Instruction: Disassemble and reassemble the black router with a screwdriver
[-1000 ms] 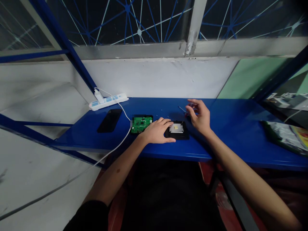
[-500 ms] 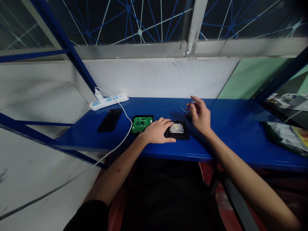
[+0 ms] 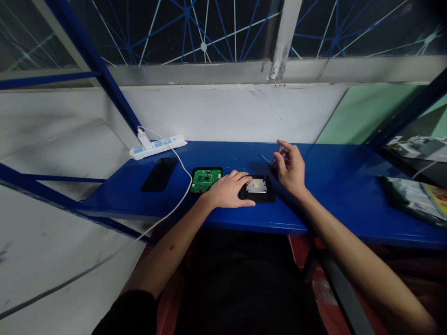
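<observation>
A black plastic cover (image 3: 268,197) with a silver metal plate (image 3: 256,186) on it lies near the front edge of the blue table. My left hand (image 3: 228,188) rests on its left side, thumb and fingers spread around that edge. In my right hand (image 3: 290,166) is a screwdriver (image 3: 278,156), slanted down with its tip at the plate's upper right corner. Left of the cover, a green circuit board (image 3: 206,178) sits in a black case, partly behind my left hand. Another thin rod (image 3: 264,158) lies beyond the screwdriver.
On the blue table (image 3: 335,186), a black phone (image 3: 159,174) lies at the left, near a white power strip (image 3: 159,147). A white cable (image 3: 179,204) crosses the front edge. A shiny packet (image 3: 415,197) lies at the right. Several tiny pieces lie behind the cover.
The fingers of my right hand have shifted slightly on the screwdriver, and its handle shows more clearly. My left hand stays in place.
</observation>
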`<action>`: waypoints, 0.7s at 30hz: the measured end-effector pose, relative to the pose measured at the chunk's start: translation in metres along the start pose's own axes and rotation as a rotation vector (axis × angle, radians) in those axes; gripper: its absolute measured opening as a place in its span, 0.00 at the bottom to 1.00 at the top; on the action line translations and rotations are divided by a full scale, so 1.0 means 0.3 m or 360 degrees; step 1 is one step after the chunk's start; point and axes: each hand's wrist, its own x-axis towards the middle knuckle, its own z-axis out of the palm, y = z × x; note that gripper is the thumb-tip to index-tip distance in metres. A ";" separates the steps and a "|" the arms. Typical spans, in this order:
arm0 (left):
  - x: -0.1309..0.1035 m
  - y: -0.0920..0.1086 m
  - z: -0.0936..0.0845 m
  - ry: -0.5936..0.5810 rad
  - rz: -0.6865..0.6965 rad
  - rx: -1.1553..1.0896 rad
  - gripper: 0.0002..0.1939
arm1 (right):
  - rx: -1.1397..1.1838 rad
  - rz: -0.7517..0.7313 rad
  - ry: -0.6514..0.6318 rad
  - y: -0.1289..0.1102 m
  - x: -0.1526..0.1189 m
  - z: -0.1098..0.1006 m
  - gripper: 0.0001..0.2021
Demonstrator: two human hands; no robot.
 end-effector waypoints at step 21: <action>0.048 -0.009 -0.068 -0.0008 -0.0018 -0.0033 0.38 | 0.0074 0.0209 0.0132 0.071 0.001 0.029 0.13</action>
